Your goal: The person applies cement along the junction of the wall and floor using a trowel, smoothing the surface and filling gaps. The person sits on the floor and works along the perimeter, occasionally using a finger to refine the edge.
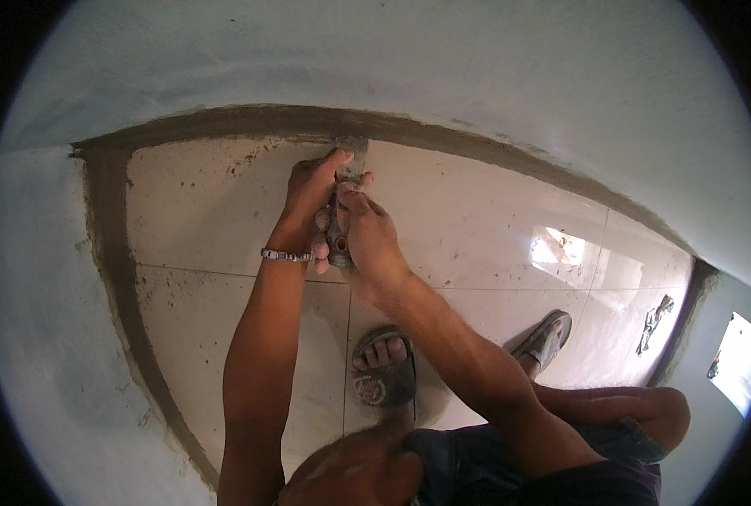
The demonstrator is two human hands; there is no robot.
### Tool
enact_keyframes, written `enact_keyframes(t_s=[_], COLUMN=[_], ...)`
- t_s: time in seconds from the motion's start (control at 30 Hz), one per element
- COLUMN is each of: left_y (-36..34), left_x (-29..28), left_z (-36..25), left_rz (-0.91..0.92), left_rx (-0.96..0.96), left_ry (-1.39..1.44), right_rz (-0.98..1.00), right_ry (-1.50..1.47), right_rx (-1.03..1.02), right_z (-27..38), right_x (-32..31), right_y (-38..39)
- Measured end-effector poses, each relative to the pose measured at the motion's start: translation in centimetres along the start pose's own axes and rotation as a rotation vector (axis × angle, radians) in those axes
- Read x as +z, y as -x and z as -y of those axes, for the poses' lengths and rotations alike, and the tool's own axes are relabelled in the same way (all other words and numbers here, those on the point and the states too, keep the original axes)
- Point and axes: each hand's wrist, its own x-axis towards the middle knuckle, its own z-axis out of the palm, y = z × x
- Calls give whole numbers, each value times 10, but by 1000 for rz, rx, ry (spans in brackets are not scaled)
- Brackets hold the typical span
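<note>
Both my hands are on a mortar-caked scraper (354, 156), its flat grey blade pointing away from me and its far edge at the strip of dark, damp-looking mortar (308, 121) along the foot of the far wall. My right hand (368, 240) is wrapped round the handle, whose rounded near end has a hole. From the left, my left hand (310, 187) presses its fingers on the blade beside the handle. A metal bracelet (287, 255) circles my left wrist. Part of the handle is hidden under my fingers.
Mortar strips also run down the left wall (114, 228) and the right corner (687, 316). Specks of mortar dot the pale floor tiles (443, 219). My sandalled feet (384, 371) stand close by. A small dark crumpled thing (654, 324) lies at the right.
</note>
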Motion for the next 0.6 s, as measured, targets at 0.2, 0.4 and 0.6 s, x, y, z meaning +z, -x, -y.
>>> enact_keyframes(t_s=[0.2, 0.4, 0.6], left_y=[1, -10, -1], left_x=[9, 3, 53], left_z=[4, 50, 72], left_rz=[28, -361, -572], left_rx=[85, 531, 928], left_ry=[23, -686, -1214], right_rz=[7, -101, -139], right_ry=[-3, 547, 976], right_rx=[27, -37, -185], right_z=[8, 19, 59], right_x=[-6, -77, -185], right_y=[7, 50, 97])
